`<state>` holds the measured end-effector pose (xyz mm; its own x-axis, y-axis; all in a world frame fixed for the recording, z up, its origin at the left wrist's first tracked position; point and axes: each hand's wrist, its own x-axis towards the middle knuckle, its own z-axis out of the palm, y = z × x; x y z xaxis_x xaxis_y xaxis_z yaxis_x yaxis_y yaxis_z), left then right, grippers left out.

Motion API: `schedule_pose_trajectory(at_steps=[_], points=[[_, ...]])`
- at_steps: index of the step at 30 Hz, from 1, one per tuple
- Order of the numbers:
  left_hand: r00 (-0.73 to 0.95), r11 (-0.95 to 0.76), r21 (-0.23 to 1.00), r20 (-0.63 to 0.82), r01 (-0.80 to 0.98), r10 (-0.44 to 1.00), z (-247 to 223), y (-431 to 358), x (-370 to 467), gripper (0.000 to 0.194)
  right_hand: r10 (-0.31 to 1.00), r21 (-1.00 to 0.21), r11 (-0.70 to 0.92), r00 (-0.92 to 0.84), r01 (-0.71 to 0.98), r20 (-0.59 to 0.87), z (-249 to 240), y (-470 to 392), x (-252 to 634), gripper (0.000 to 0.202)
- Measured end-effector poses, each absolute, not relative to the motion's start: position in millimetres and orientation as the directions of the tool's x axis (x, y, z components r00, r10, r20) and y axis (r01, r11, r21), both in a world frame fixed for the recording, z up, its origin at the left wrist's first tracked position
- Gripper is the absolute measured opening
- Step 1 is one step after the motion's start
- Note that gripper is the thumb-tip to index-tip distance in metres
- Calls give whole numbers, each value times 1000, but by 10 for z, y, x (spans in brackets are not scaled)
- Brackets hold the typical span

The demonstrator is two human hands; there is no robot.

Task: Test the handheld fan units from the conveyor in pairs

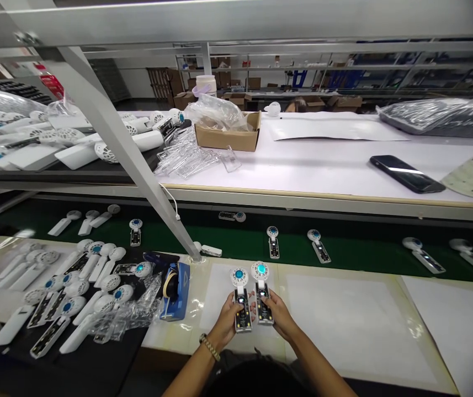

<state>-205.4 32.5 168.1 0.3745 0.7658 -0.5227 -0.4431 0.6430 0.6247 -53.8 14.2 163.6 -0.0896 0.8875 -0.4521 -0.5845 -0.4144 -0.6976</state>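
Observation:
Two small white handheld fans with open handles showing dark circuit boards are held side by side over the near worktable. My left hand is closed round the handle of the left fan, its thumb on the board. Closed round the right fan is my right hand, also with its thumb on the board. The right fan's round centre glows bright cyan; the left one's is a darker blue. Both fan heads point away from me, and small lights show on both boards.
Beyond the worktable, a green belt carries several fans. A blue tape dispenser and a pile of fans lie left. A slanted metal post rises to the shelf, where a phone and a cardboard box lie.

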Motion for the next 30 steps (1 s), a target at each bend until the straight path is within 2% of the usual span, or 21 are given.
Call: schedule_pose_trajectory(at_steps=[3, 10, 20, 30], points=[[394, 641, 632, -507, -435, 767, 1696, 326, -2075, 44, 891, -694, -419, -117, -586, -439, 1630, 136, -527, 37], [433, 630, 648, -465, -428, 773, 1694, 329, -2080, 49, 906, -708, -396, -125, -585, -403, 1595, 111, -504, 53], [411, 605, 642, -448, -470, 794, 1659, 348, -2042, 55, 909, -719, -391, -119, -575, -400, 1655, 132, -476, 42], [393, 584, 647, -434, -490, 810, 1650, 326, -2071, 51, 910, -721, -378, -87, -581, -406, 1646, 134, -520, 39]])
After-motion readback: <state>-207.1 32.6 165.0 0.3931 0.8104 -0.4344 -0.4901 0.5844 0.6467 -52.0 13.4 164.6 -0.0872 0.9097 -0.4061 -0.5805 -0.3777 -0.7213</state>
